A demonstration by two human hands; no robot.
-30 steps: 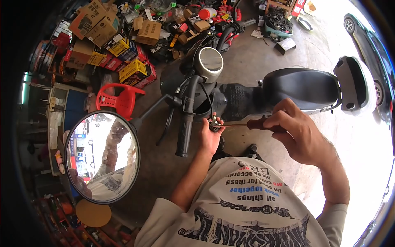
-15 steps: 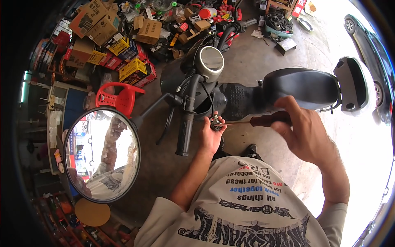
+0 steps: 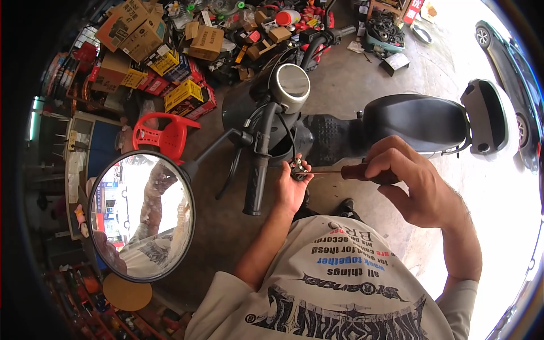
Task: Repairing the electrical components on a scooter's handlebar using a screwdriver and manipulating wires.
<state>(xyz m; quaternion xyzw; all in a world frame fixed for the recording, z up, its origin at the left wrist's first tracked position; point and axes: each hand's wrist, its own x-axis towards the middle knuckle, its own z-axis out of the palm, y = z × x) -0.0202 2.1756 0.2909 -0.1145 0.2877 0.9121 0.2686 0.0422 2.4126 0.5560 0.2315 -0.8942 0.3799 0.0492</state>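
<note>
My left hand (image 3: pixel 291 192) is closed around a small dark part with shiny metal bits (image 3: pixel 298 167); its exact kind I cannot make out. A black cable (image 3: pixel 290 133) runs from that part up toward the handlebar. On the right, my right hand (image 3: pixel 422 187) grips the dark brown handle of a screwdriver (image 3: pixel 354 172), thumb below and bent fingers above. The screwdriver lies roughly level, its thin shaft reaching left to the small part; the tip itself is hidden or too small to see. Beside my left hand is the black handlebar grip (image 3: pixel 255 187) of a scooter.
The scooter's black seat (image 3: pixel 416 120) and grey top box (image 3: pixel 492 116) extend right. A round mirror (image 3: pixel 141 215) sticks out at left, near a red plastic chair (image 3: pixel 165 136). Cardboard boxes (image 3: pixel 205 43) pile up at the far left; a car (image 3: pixel 504 85) stands far right.
The fingers of my right hand have curled from loosely stretched to bent around the screwdriver handle, which has shifted slightly left. My left hand stays in place.
</note>
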